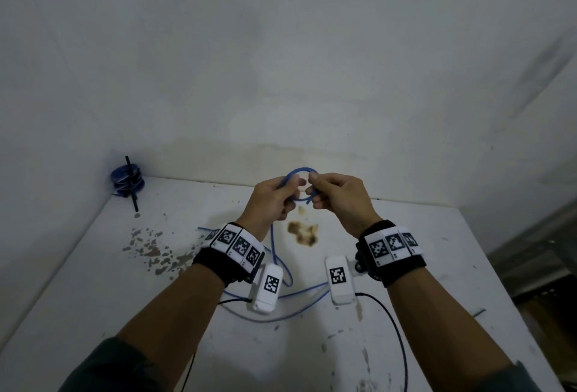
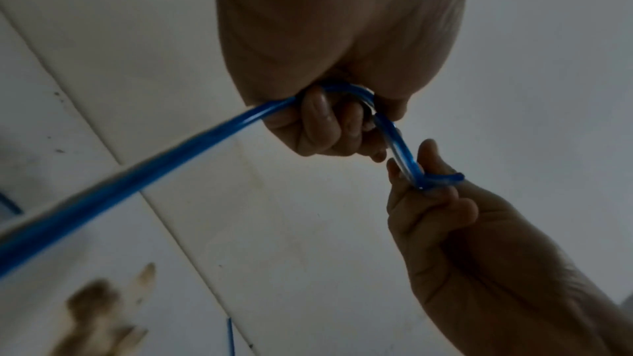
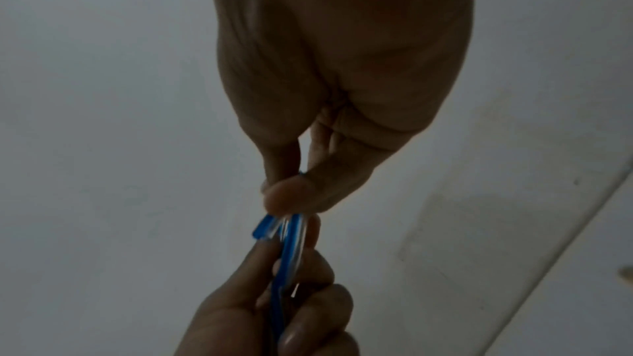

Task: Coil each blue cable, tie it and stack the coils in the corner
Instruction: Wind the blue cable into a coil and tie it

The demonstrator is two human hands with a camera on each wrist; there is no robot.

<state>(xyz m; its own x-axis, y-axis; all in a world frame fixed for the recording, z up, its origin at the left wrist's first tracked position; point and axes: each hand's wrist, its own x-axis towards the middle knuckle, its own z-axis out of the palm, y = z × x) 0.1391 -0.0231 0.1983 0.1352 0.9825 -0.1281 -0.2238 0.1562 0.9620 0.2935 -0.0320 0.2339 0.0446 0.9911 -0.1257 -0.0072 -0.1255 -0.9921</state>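
Observation:
A thin blue cable (image 1: 301,170) forms one small loop held up between both hands above the white table (image 1: 93,282). My left hand (image 1: 274,198) grips the loop's left side with curled fingers, and the cable's long tail (image 2: 120,186) hangs from it down to the table. My right hand (image 1: 331,191) pinches the loop's right side near the cut end (image 3: 262,229) between thumb and fingertips. Loose cable (image 1: 281,266) trails across the table under my wrists. A stack of tied blue coils (image 1: 127,180) sits in the far left corner.
A black stick-like tie (image 1: 131,184) stands across the coil stack. Brown stains (image 1: 304,232) and chipped paint patches (image 1: 153,251) mark the table. Walls close the back and left sides. A black camera lead (image 1: 396,329) runs off the near edge.

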